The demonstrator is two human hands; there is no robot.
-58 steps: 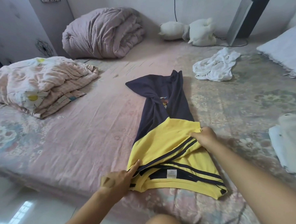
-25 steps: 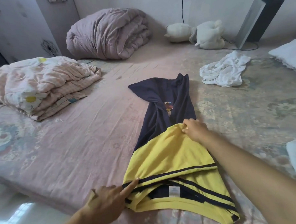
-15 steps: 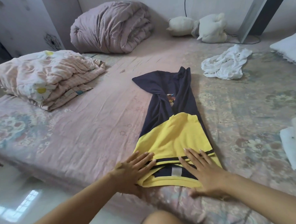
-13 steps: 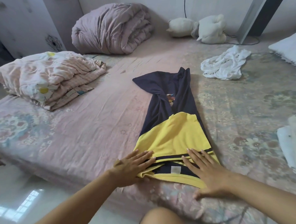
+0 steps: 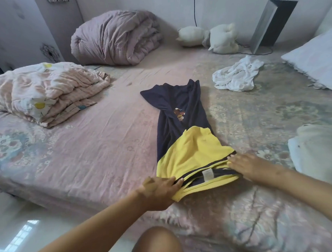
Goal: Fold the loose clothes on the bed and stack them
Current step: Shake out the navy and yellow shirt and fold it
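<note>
Shirt [image 5: 190, 155] lies between both hands: left hand [image 5: 160, 190] pinches its near corner, right hand [image 5: 247, 166] presses flat.

The white pillow [image 5: 315, 60] at far right and the white folded cloth [image 5: 316, 149] at right are cut off by the edge.

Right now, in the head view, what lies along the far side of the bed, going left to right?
Floral quilt → rolled mauve duvet → two white plush toys → grey leaning panel → white pillow.
</note>
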